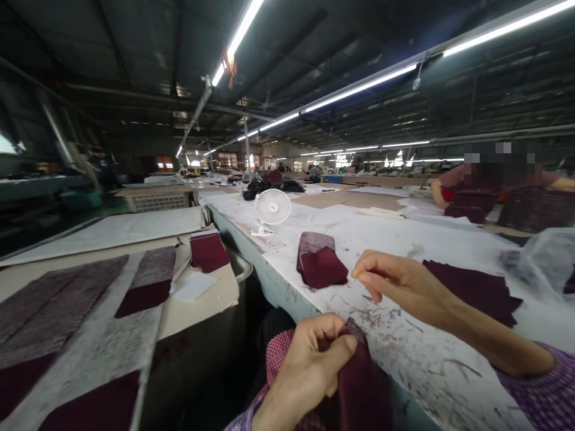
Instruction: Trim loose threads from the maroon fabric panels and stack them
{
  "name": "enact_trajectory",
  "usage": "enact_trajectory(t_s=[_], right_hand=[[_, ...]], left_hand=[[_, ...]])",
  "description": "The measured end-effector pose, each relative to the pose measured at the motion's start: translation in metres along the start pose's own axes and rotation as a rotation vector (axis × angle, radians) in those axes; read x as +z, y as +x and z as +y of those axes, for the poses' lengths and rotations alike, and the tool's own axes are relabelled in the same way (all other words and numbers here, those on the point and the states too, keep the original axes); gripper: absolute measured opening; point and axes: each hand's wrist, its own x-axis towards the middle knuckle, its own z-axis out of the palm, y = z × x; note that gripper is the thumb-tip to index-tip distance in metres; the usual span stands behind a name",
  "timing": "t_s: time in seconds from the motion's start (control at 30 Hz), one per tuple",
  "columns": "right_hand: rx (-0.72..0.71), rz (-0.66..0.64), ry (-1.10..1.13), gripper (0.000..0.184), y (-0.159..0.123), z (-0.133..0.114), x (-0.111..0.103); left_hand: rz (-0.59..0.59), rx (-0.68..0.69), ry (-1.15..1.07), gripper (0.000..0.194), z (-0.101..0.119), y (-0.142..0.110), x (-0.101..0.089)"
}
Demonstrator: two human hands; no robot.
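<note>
My left hand (309,362) is closed, thumb and forefinger pinching the top of a maroon fabric piece (362,383) that hangs down at the table's near edge. Up and to the right, my right hand (395,278) is raised over the white table, thumb and forefinger pressed together; anything between them is too small to make out. Just left of its fingertips lies a small pile of maroon and speckled fabric pieces (323,266). A stack of dark maroon fabric pieces (471,290) lies beyond my right forearm.
A small white fan (272,208) stands on the long table (381,239), which has loose dark scraps along it. On the left, a lower table holds maroon pieces (209,251) and speckled panels (63,293). A co-worker (449,179) handles dark fabric at right, near a clear plastic bag (545,257).
</note>
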Motion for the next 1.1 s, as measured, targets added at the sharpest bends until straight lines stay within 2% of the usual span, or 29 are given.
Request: enact_trajectory(t_s=[0.17, 0.3, 0.4, 0.47, 0.53, 0.63, 0.7, 0.77, 0.8, 0.87, 0.93, 0.97, 1.03, 1.1], right_hand=[[-0.225, -0.105, -0.106, 0.015, -0.007, -0.008, 0.004], [-0.354, -0.042, -0.284, 0.013, -0.010, -0.013, 0.013], [-0.393, -0.012, -0.393, 0.012, -0.012, -0.016, 0.016], [-0.335, -0.038, -0.368, 0.012, -0.013, -0.018, 0.016], [-0.182, -0.128, -0.247, 0.015, -0.014, -0.018, 0.015], [0.090, -0.350, 0.045, 0.026, -0.011, -0.015, 0.012], [0.199, -0.485, 0.226, 0.033, -0.008, -0.010, 0.010], [0.234, -0.481, 0.295, 0.041, -0.004, -0.004, 0.008], [0.222, -0.414, 0.261, 0.044, -0.003, -0.003, 0.007], [0.097, -0.217, 0.085, 0.040, -0.003, -0.003, 0.006], [-0.143, -0.079, -0.160, 0.025, -0.006, -0.008, 0.005], [-0.276, -0.048, -0.283, 0.019, -0.008, -0.011, 0.006], [-0.499, -0.038, -0.494, 0.017, -0.012, -0.018, 0.009], [-0.617, -0.049, -0.650, 0.021, -0.014, -0.022, 0.013]], left_hand=[[0.043, 0.054, -0.061, 0.033, 0.002, 0.001, -0.002], [0.075, 0.087, 0.035, 0.035, 0.006, -0.001, -0.006], [0.093, 0.147, 0.108, 0.033, 0.007, -0.002, -0.005], [0.095, 0.182, 0.155, 0.031, 0.008, -0.003, -0.004], [0.070, 0.179, 0.188, 0.029, 0.009, -0.005, -0.004], [-0.016, 0.115, 0.172, 0.025, 0.013, -0.009, -0.006], [-0.077, 0.066, 0.141, 0.022, 0.016, -0.011, -0.009], [-0.109, 0.021, 0.113, 0.021, 0.017, -0.012, -0.012], [-0.103, 0.004, 0.096, 0.021, 0.016, -0.012, -0.013], [-0.061, -0.007, 0.075, 0.020, 0.016, -0.011, -0.013], [-0.015, 0.016, 0.092, 0.021, 0.014, -0.010, -0.012], [0.005, 0.037, 0.116, 0.021, 0.013, -0.009, -0.012], [0.034, 0.086, 0.191, 0.021, 0.010, -0.007, -0.010], [0.055, 0.128, 0.276, 0.019, 0.007, -0.006, -0.009]])
